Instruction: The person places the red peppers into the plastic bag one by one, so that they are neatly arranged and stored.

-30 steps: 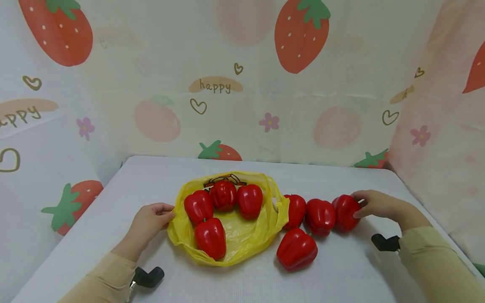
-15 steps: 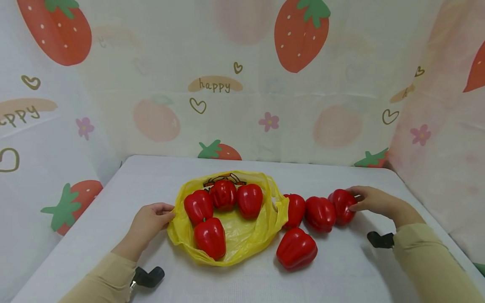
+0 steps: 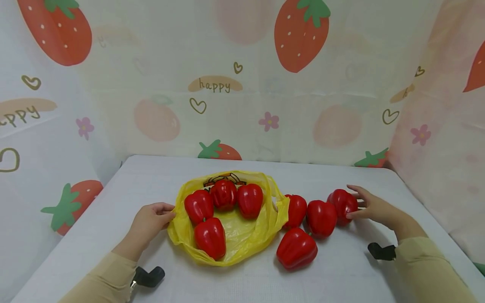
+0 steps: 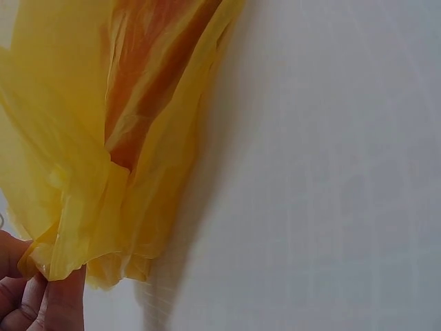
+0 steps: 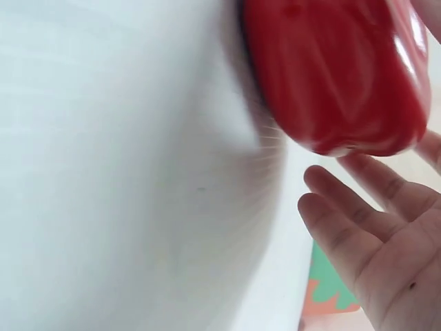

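A yellow plastic bag [image 3: 242, 242] lies with its mouth spread, several red bell peppers [image 3: 210, 238] inside. My left hand [image 3: 149, 225] pinches its left rim between thumb and fingers; the left wrist view shows the gathered plastic [image 4: 65, 234] in the fingertips. Over on the right, my right hand [image 3: 380, 210] is spread beside the rightmost bell pepper [image 3: 341, 206]. In the right wrist view its fingers [image 5: 344, 238] are loosely extended by the end of that glossy pepper [image 5: 337, 76], the thumb partly cut off by the frame edge.
Right of the bag are a bell pepper [image 3: 297, 210] partly covered by the bag's edge, another bell pepper [image 3: 321, 219] in the same row and one bell pepper [image 3: 297, 249] nearer the front. All rest on a white-covered table [image 3: 242, 282], with a strawberry-print curtain [image 3: 242, 118] behind.
The rightmost bell pepper has shifted slightly left and back with my right hand, whose fingers have since spread. The pepper beside it has turned a little. My left hand keeps its place.
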Demonstrator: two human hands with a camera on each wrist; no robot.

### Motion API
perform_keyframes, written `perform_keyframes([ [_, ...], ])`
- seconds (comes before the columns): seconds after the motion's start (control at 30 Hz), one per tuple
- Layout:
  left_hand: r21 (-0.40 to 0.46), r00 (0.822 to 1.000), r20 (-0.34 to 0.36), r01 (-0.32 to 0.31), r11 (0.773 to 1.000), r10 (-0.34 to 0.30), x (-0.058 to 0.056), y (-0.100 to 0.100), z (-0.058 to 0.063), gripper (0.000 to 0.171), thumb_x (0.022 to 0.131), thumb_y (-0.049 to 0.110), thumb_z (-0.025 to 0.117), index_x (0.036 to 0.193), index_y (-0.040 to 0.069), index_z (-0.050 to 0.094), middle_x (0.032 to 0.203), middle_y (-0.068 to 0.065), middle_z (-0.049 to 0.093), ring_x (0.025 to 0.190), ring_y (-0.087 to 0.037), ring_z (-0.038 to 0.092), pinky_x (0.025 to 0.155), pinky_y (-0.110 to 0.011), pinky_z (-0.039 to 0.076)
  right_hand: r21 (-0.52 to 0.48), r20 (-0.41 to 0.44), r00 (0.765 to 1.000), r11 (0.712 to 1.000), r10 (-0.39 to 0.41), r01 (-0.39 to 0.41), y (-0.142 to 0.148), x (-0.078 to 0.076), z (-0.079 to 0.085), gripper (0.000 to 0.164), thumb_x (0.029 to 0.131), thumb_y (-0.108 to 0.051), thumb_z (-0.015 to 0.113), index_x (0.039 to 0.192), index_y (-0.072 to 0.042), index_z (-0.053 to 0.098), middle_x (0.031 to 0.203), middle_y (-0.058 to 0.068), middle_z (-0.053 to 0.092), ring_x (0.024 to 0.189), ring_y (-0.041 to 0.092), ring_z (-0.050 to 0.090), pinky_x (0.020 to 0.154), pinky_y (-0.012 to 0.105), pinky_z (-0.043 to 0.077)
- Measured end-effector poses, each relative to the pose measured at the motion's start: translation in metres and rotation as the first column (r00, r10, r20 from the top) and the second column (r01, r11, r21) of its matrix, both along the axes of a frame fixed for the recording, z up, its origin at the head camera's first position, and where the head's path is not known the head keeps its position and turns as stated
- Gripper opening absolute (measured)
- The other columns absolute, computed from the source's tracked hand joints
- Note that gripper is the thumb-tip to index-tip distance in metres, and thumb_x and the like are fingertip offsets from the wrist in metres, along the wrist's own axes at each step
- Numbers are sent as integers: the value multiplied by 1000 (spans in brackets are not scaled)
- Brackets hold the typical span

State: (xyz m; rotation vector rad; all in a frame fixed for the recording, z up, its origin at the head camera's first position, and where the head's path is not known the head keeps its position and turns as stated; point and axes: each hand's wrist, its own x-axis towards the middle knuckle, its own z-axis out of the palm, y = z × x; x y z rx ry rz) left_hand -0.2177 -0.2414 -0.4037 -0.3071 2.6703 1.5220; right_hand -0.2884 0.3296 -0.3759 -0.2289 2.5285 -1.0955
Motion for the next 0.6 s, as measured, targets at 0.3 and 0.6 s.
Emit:
perform_keyframes([
  [0.3,3,1000,-6,6,1000,-6,-1,0,-1,31,89,19,58,113,0,60,98,-10,65,83,-16,61,76,-31,54,6,-46,999,1000,-25,26,-2,2,-11,107,71,-34,76,147,-15,3,139,29,21,122,51,28,85,53,47],
  [0.6,3,1000,0,0,1000,0,-1,1,-1,31,89,20,58,113,0,60,98,-10,65,83,-16,61,77,-31,54,28,-57,998,999,-32,34,-9,3,-18,108,68,-32,79,146,-11,7,136,29,24,120,51,27,82,50,50],
])
